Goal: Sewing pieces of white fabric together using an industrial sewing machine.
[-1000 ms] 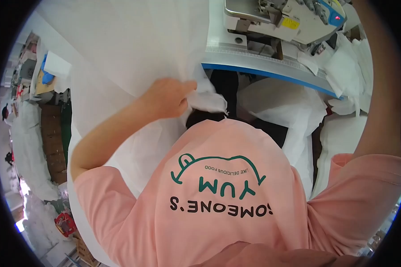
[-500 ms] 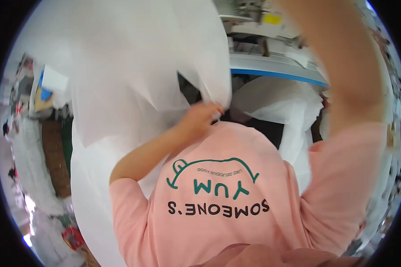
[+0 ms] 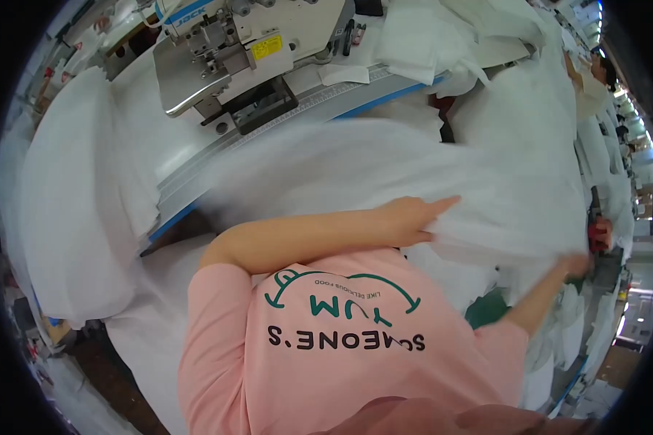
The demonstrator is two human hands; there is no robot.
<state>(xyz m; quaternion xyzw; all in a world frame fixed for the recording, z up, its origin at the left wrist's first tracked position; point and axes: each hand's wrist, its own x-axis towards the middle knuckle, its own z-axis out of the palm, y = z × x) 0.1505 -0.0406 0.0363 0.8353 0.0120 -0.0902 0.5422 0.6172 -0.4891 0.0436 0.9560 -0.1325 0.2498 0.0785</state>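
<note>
A large sheet of thin white fabric point(image 3: 500, 174) spreads across my front and off to the right, its left part smeared by motion. My left hand point(image 3: 410, 220) reaches across my body and lies against this fabric, index finger stretched out and thumb apart. Out to the right, my right hand point(image 3: 577, 265) is at the fabric's lower edge. It is blurred, and its fingers cannot be made out.
A sewing machine point(image 3: 268, 54) stands on the table, whose front edge has a ruler strip point(image 3: 312, 94). Pens point(image 3: 350, 36) and folded white cloth point(image 3: 417, 40) lie beside it. More white fabric point(image 3: 72, 203) hangs at left. Another person point(image 3: 601, 70) is far right.
My view has turned, bringing the sewing machine into sight. My right arm has come down from high up to the lower right. The white fabric has swung from the left across to the right.
</note>
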